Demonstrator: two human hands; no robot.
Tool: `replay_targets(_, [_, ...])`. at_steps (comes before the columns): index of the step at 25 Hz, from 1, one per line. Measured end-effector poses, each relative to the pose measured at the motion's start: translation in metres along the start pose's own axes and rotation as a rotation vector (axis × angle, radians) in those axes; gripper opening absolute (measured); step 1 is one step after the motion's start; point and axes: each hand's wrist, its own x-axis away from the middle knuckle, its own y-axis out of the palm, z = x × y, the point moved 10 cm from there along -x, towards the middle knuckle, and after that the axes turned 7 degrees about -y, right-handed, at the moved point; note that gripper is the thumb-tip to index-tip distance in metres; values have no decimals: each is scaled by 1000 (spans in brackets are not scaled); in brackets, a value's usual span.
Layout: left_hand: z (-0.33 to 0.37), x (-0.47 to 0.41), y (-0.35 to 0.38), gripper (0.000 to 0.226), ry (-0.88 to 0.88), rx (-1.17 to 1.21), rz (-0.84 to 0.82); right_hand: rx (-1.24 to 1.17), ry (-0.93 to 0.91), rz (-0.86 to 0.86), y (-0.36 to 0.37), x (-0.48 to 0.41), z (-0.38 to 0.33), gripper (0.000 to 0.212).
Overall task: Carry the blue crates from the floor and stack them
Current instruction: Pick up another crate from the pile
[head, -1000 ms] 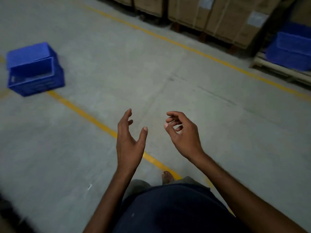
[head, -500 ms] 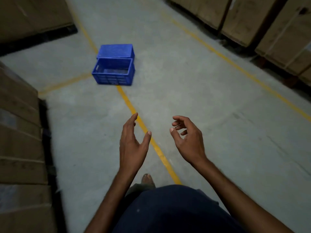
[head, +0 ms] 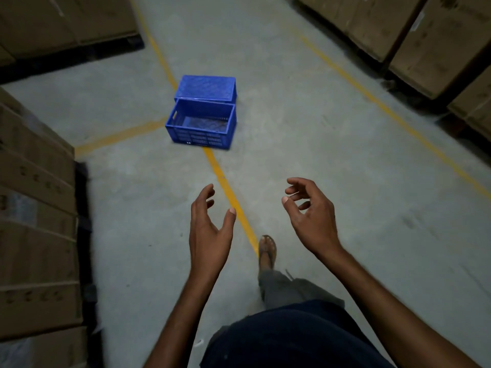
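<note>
Two blue plastic crates stand side by side on the concrete floor ahead of me. The near crate (head: 202,125) is upright, with its open top showing. Behind it and touching it, the far crate (head: 206,87) lies upside down, base up. My left hand (head: 210,229) and my right hand (head: 310,219) hang in the air well short of the crates, fingers loosely curled, holding nothing. My sandalled right foot (head: 267,252) is forward on the yellow floor line (head: 228,189).
Stacked cardboard cartons (head: 34,221) on a pallet line the left side. More cartons (head: 425,41) stand along the right, and others (head: 66,19) at the far left. Yellow lines mark the aisle between them.
My view has turned left and moved forward, so the crates went from the far left to straight ahead and nearer. The blue stack at the right left the view. Both hands stayed empty.
</note>
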Motion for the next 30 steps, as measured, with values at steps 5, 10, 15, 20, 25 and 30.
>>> replay_targets(5, [11, -121, 21, 61, -30, -8, 52, -32, -22, -81, 61, -132, 19, 34])
replay_targets(10, [43, -235, 28, 58, -47, -31, 129, -63, -52, -185, 110, -265, 17, 35])
replay_targets(15, [42, -323, 32, 57, -103, -56, 151, -107, -2, -226, 166, -357, 33, 33])
replay_targets(20, [12, -435, 26, 55, -168, -61, 141, -110, 100, -237, 236, -448, 69, 32])
replay_targets(25, [-19, -577, 23, 53, -198, -80, 47, -73, 166, -209, 314, -540, 81, 32])
replay_targets(30, [-12, -721, 21, 52, -152, -109, -36, -81, 251, -158, 370, -627, 87, 30])
